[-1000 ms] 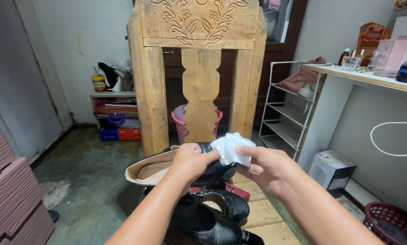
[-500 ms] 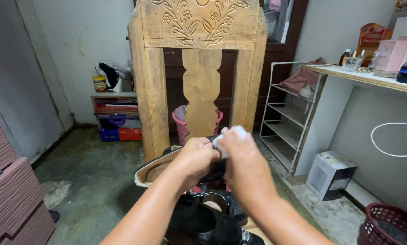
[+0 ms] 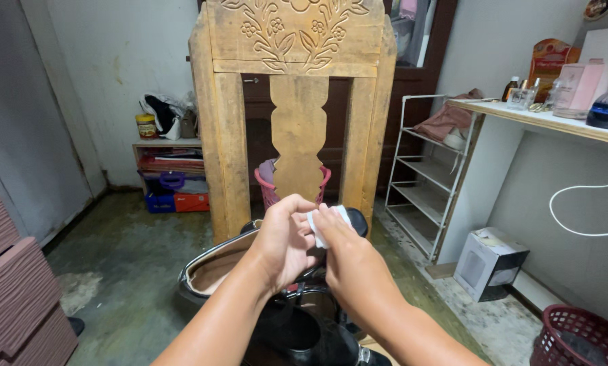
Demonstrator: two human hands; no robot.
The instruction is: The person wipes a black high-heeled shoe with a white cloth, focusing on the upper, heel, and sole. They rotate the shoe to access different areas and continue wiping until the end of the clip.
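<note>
Left hand [image 3: 283, 240] fingers wrap one black shoe [image 3: 216, 271], held above two more black shoes [image 3: 297, 335]. Right hand [image 3: 348, 257] fingers press one white cloth [image 3: 321, 224] against its toe.

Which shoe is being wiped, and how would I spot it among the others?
Start at the tall carved wooden chair back in the middle of the room. Just in front of it, the left hand holds up a black shoe while the right hand presses a white wipe to its toe. Unlike the black shoes lying below, it is lifted and shows a tan lining.
</note>
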